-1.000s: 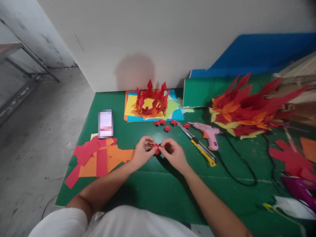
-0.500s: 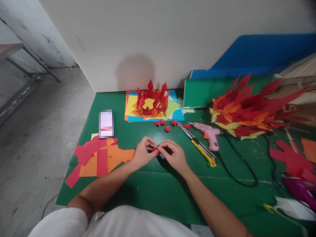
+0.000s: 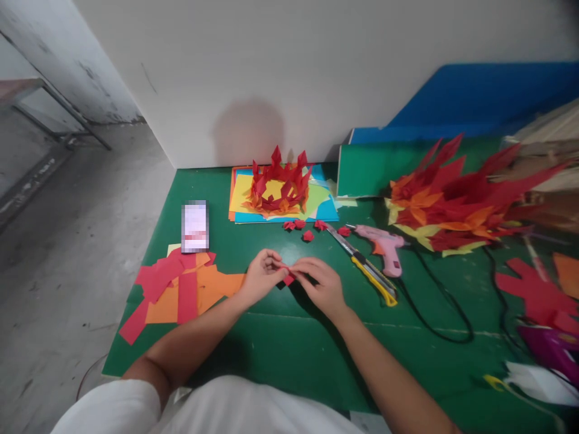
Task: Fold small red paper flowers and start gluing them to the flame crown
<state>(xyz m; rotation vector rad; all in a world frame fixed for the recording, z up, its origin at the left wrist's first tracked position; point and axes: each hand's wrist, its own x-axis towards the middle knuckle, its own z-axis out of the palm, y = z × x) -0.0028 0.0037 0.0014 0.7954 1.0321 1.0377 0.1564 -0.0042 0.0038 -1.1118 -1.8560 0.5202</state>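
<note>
A small piece of red paper [image 3: 288, 279] is pinched between both hands over the middle of the green table. My left hand [image 3: 263, 278] grips it from the left, thumb against fingertips. From the right, my right hand [image 3: 322, 286] closes on the same paper; the fingers hide much of it, so its folds cannot be made out. Just beyond the hands lie several small folded red paper pieces [image 3: 308, 236]. A yellow-handled utility knife [image 3: 362, 265] with its blade out and a pink glue gun [image 3: 380, 244] lie to the right of my right hand.
A red and orange paper crown [image 3: 278, 187] rests on coloured sheets [image 3: 239, 188]. Left are a phone [image 3: 195, 226] and red and orange paper strips [image 3: 187, 292]. A large flame-like paper piece [image 3: 456, 205], black cord [image 3: 434, 325] and purple object [image 3: 547, 346] lie right.
The red paper between my fingertips has turned, and more of it now shows below them. Both hands stay in nearly the same place.
</note>
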